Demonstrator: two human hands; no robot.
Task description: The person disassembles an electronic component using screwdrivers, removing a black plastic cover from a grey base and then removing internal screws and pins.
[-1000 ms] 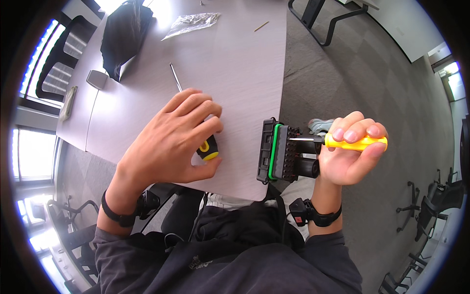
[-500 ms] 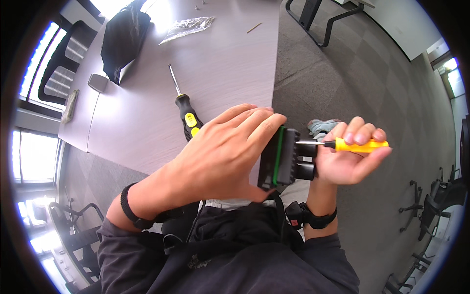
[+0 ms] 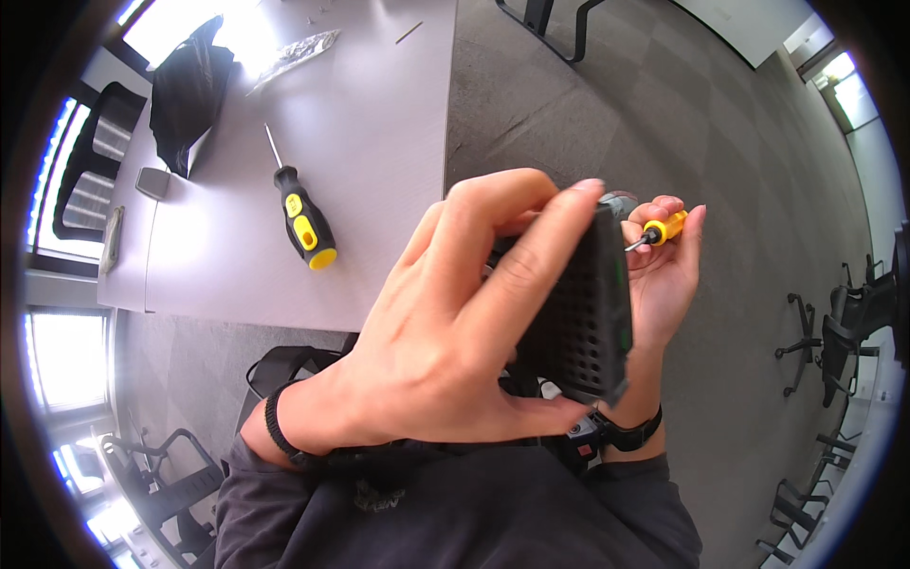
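A flat black device with a perforated face and a green strip along its edge is gripped in my left hand, fingers over the top and thumb below. Behind it my right hand holds a small screwdriver with a yellow handle. Its metal shaft points left toward the device; whether the tip touches it is hidden. A larger black-and-yellow screwdriver lies on the table, left of my hands, its shaft pointing away.
On the table lie a black plastic bag, a clear plastic bag, a thin stick and a small grey box. Office chairs stand at the far right. The table's right edge runs beside my hands.
My left hand has turned the device so its perforated face shows; its black cylinders are now hidden. My right hand has shifted up and behind it, tilting the yellow screwdriver. The view has swung right.
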